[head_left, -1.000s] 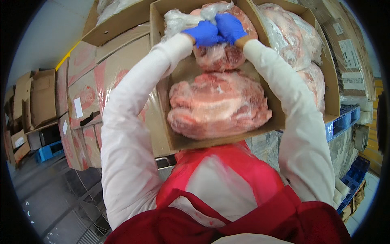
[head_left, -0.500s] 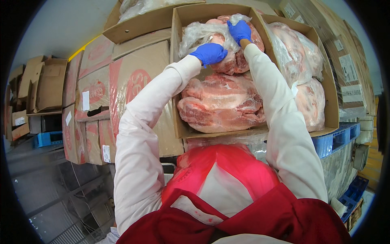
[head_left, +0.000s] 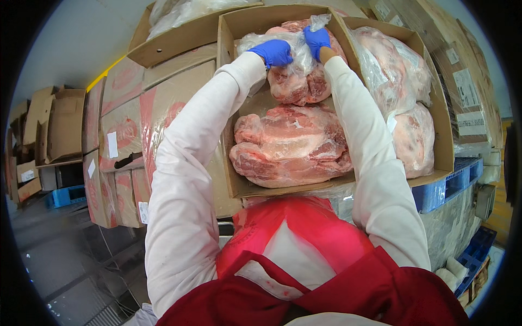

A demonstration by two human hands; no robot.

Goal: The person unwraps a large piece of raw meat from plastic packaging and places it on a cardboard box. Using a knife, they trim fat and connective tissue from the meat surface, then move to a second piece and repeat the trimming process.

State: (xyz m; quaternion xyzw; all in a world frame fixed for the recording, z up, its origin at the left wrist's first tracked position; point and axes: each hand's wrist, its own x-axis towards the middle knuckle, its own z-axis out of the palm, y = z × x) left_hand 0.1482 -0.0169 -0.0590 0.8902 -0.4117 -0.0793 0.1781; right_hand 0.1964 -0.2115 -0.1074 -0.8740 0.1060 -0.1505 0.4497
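In an open cardboard box point(head_left: 225, 163) lie two big pieces of raw meat. The front meat piece point(head_left: 291, 144) is bare and pinkish red. Thin clear plastic film point(head_left: 299, 49) partly covers the back meat piece point(head_left: 302, 87). My left hand point(head_left: 273, 53), in a blue glove, is closed on the film at the left of that piece. Gloved in blue as well, my right hand point(head_left: 317, 41) grips the film at the right, and a crumpled tuft sticks out above the fist. Its fingertips are partly hidden.
A neighbouring box point(head_left: 443, 136) on the right holds more film-wrapped meat point(head_left: 389, 70). Closed, wrapped cartons point(head_left: 122, 87) are stacked at the left, with a black-handled knife point(head_left: 128, 160) on them. Blue pallets point(head_left: 446, 182) stand at the right; opened cartons point(head_left: 64, 125) at the far left.
My left hand has moved a little away from me and left with the film, uncovering more of the back piece's front side. My right hand keeps its grip. The view has shifted slightly.
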